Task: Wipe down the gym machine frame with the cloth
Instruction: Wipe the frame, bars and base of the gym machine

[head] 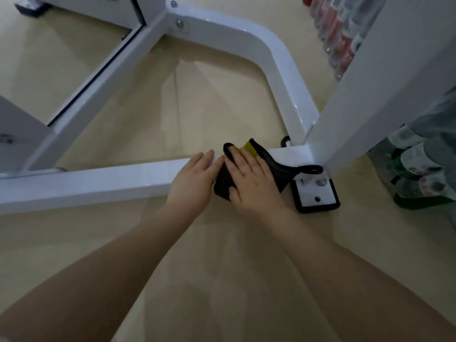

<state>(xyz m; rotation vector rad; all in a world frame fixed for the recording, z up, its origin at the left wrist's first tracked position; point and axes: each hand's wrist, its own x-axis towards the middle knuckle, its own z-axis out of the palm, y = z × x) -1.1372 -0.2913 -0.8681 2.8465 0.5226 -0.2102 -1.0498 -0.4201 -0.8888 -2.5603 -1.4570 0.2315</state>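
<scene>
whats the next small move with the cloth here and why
Probably slide the cloth leftward along the white bar. The right hand presses it flat on the bar close to the upright post, and the long stretch of bar lies to the left. The left hand rests on the bar right beside the cloth, so it would likely have to shift left first.

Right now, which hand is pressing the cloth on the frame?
The right hand, wearing a ring, presses the black cloth; the left hand rests bare on the white frame.

Packs of bottles (419, 169) at right, on a beige floor (222, 267).
</scene>
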